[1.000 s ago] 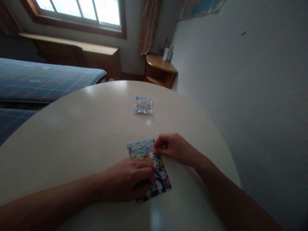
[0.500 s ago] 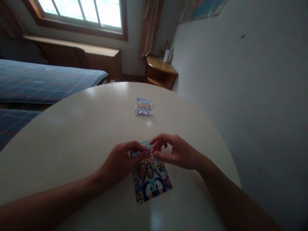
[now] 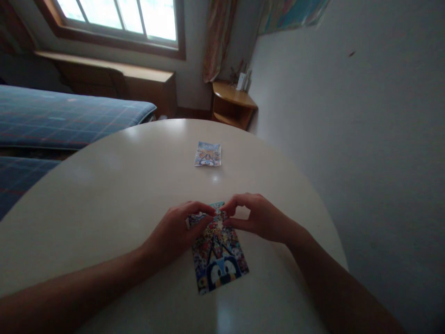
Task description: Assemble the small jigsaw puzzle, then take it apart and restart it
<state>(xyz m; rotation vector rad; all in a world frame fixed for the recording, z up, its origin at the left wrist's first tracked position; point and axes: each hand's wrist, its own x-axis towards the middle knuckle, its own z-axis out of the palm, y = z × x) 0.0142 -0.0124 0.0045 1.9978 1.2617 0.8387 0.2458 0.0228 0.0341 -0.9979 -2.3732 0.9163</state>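
On the white table in front of me lies a colourful picture panel [image 3: 222,257], which looks like a jigsaw puzzle. A large blue cartoon dog face fills its near end, and a small pale gap shows near my right thumb. From the left, my left hand [image 3: 186,227] reaches over its upper part, thumb and index fingertips pressed together. My right hand [image 3: 252,215] comes in from the other side with bent fingers, thumb and fingertips close together at the upper right edge. The fingertips of both hands nearly meet. Anything between them is too small to make out.
Farther back on the round white table [image 3: 139,185] lies a smaller creased sheet [image 3: 207,154] with a similar picture. Beyond the table are a blue plaid mattress [image 3: 76,116], a wooden corner shelf [image 3: 232,95] and a window. A white wall [image 3: 365,139] runs along the right.
My right index finger has shifted slightly, and the fingertips of my hands have moved a little on the panel's upper part. A pale gap now shows beside my right thumb.
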